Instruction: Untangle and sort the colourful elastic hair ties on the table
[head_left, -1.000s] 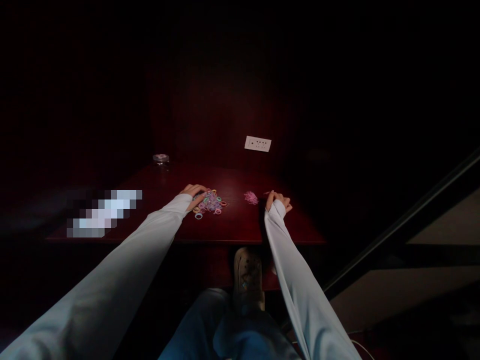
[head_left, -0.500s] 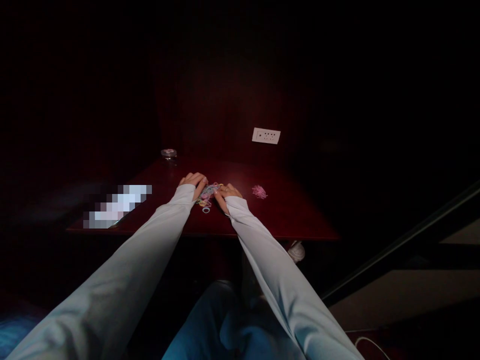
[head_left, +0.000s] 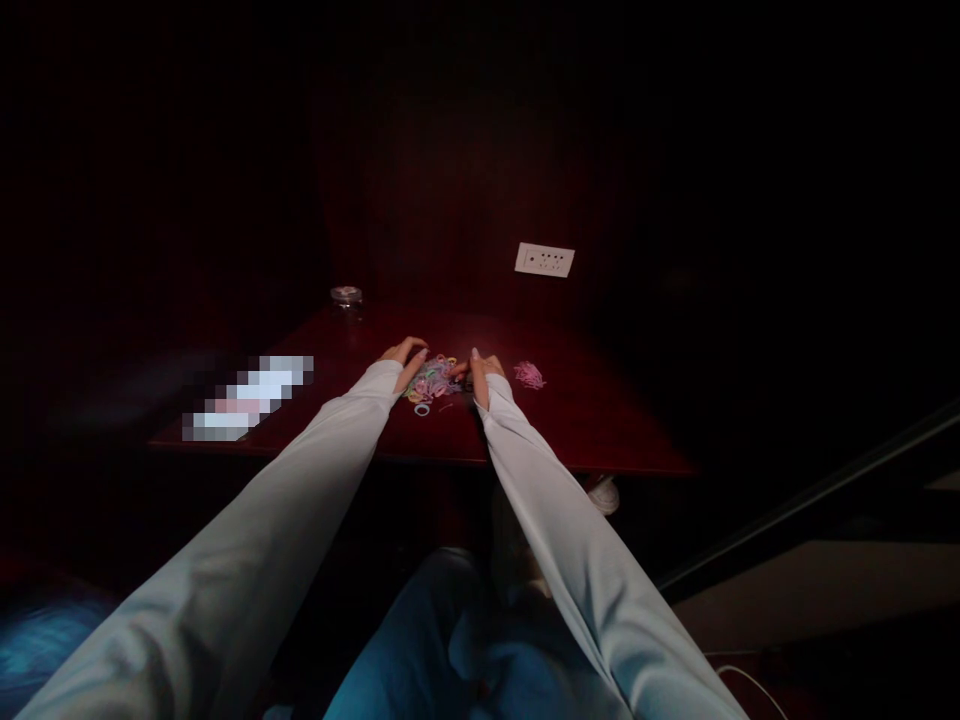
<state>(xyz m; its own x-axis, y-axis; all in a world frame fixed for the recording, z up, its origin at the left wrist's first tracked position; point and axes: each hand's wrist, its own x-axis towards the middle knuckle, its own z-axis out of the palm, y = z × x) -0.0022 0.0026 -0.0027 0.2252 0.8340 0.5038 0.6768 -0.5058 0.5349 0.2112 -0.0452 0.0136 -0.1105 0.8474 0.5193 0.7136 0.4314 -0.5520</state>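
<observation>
A pile of pastel hair ties (head_left: 435, 382) lies on the dark red table between my hands. My left hand (head_left: 406, 358) rests along the pile's left side, thumb and fingers apart, with nothing seen in it. At the right edge of the pile is my right hand (head_left: 481, 372), its thumb raised and its index finger reaching toward the ties; the other fingers are partly hidden. A single pale blue hair tie (head_left: 422, 410) lies just in front of the pile. To the right of my right hand sits a separate small heap of pink hair ties (head_left: 530, 375).
A clear round jar (head_left: 346, 302) with a lid stands at the table's back left. A bright, pixelated flat object (head_left: 251, 398) lies on the left side. On the back panel is a white power socket (head_left: 544, 260). The table's front edge (head_left: 435, 459) runs below my forearms.
My hands have moved apart, showing more of the pile, which looks more spread out. My right thumb has lifted. The whole view has shifted slightly.
</observation>
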